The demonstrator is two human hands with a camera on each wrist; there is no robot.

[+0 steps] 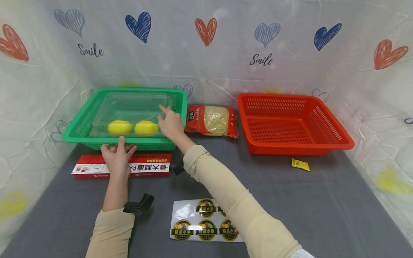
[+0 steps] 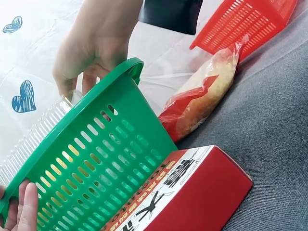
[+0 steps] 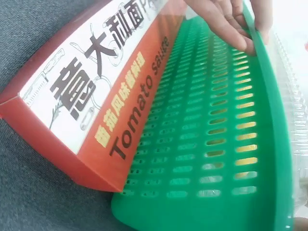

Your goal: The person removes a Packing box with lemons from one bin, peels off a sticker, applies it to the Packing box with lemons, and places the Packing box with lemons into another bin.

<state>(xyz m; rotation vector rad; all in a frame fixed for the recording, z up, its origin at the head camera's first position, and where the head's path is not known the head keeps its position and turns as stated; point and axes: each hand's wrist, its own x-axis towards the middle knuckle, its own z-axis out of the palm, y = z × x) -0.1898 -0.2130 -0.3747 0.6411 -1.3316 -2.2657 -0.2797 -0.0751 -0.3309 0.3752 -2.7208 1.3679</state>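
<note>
A clear plastic box [image 1: 135, 104] with two yellow, rounded, lemon-like things [image 1: 120, 127] inside lies in the green basket [image 1: 180, 118]. My right hand [image 1: 171, 124] holds the box at its right end, fingers reaching over its edge; in the left wrist view those fingertips are partly hidden behind the basket rim. My left hand [image 1: 117, 157] grips the basket's front rim, thumb on one side and fingers on the other, as the right wrist view shows. Just in front of the basket, partly behind my left hand, lies a red and white pasta box [image 1: 151, 167].
A red and clear packet [image 1: 214, 121] lies between the green basket and a red basket [image 1: 297, 147]. In front of the red basket is a small yellow sachet [image 1: 300, 164]. A sheet of round stickers [image 1: 188, 215] lies near the front, partly under my right sleeve.
</note>
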